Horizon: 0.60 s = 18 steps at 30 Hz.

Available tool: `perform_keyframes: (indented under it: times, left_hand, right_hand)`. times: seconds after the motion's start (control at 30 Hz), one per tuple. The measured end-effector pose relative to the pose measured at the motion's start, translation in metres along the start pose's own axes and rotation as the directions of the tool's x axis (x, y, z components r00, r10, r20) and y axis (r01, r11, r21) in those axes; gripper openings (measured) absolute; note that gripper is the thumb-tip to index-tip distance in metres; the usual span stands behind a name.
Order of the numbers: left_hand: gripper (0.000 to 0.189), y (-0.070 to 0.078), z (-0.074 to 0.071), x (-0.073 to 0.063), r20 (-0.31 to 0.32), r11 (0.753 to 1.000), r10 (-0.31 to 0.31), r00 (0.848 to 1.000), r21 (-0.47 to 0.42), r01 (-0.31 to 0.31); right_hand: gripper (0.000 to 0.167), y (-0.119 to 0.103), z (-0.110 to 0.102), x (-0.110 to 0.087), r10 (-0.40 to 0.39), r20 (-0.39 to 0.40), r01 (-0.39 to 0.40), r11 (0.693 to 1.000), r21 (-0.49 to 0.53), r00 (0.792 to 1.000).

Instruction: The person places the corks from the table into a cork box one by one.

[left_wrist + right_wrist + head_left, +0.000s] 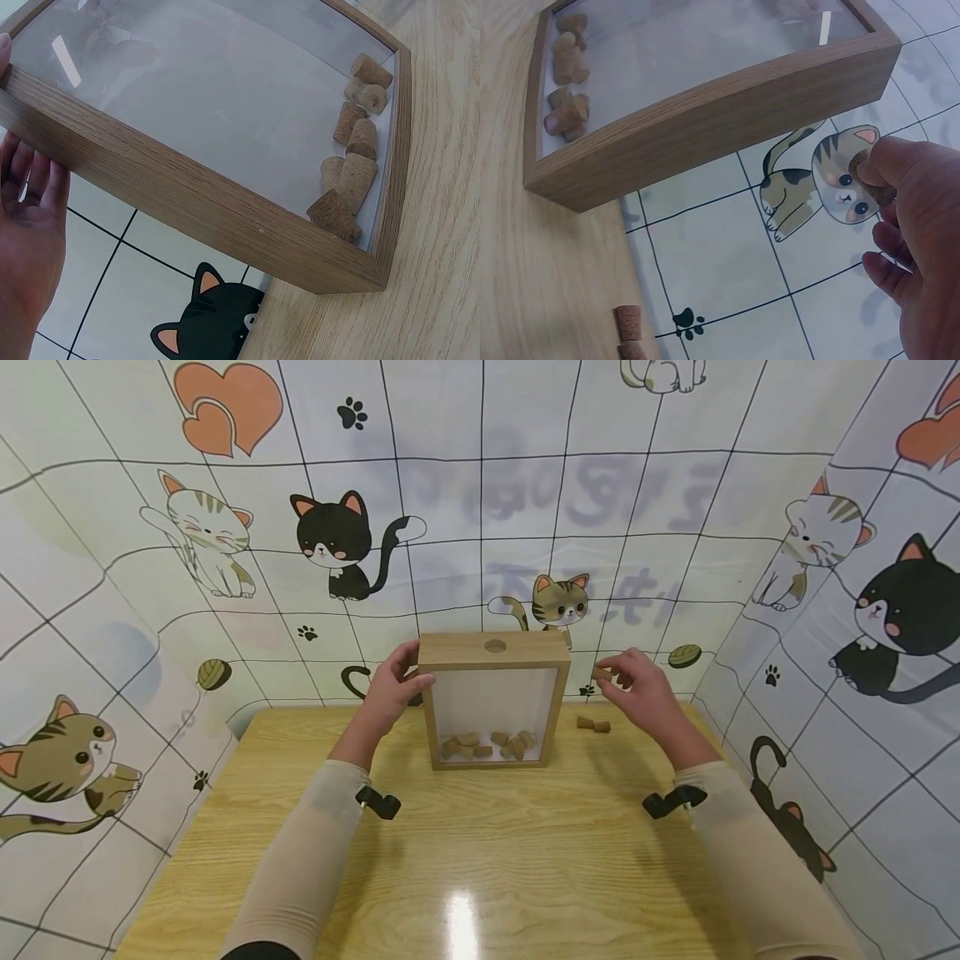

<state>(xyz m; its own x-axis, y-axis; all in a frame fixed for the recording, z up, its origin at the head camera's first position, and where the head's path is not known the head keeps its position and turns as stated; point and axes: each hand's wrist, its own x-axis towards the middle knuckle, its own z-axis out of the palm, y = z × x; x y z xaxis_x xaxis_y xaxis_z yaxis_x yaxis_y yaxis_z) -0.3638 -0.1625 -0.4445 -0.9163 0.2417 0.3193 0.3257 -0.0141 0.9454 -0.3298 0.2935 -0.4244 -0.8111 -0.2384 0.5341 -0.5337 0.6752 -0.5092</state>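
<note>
A shallow wooden box frame (457, 652) with a clear front and a round hole (495, 646) in its top stands upright on the table. Several corks (517, 747) lie along its bottom, inside. My left hand (388, 692) holds the frame's upper left side, thumb at the front edge and fingers behind. To the right of the frame, my right hand (639, 689) pinches one cork (871, 178) between thumb and fingers, raised above the table and apart from the frame. Two loose corks (592, 724) lie on the table below that hand.
The light wood table (465, 835) reaches back to a wall cloth (480, 560) printed with cats and grid lines, which also encloses both sides. A black wrist mount (378, 802) sits on my left sleeve, another mount (675, 801) on my right.
</note>
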Motion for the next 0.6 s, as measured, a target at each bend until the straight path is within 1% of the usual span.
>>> perform_keyframes:
  times: [0.4,0.5,0.6]
  left_hand:
    - [0.070,0.002,0.001,-0.001,-0.006,1.000,0.004,1.000,-0.009,-0.004]
    - [0.070,0.001,0.000,0.000,-0.001,1.000,0.004,1.000,-0.002,-0.004]
    - [0.069,-0.001,-0.001,0.000,0.008,1.000,0.002,1.000,0.002,-0.002]
  right_hand:
    - [0.019,-0.017,-0.011,0.014,-0.013,-0.020,0.014,1.000,0.008,1.000]
    - [0.020,-0.022,-0.012,0.017,-0.005,-0.021,0.006,1.000,0.013,1.000]
    - [0.022,-0.026,-0.012,0.019,0.020,-0.021,-0.019,0.999,0.025,1.000]
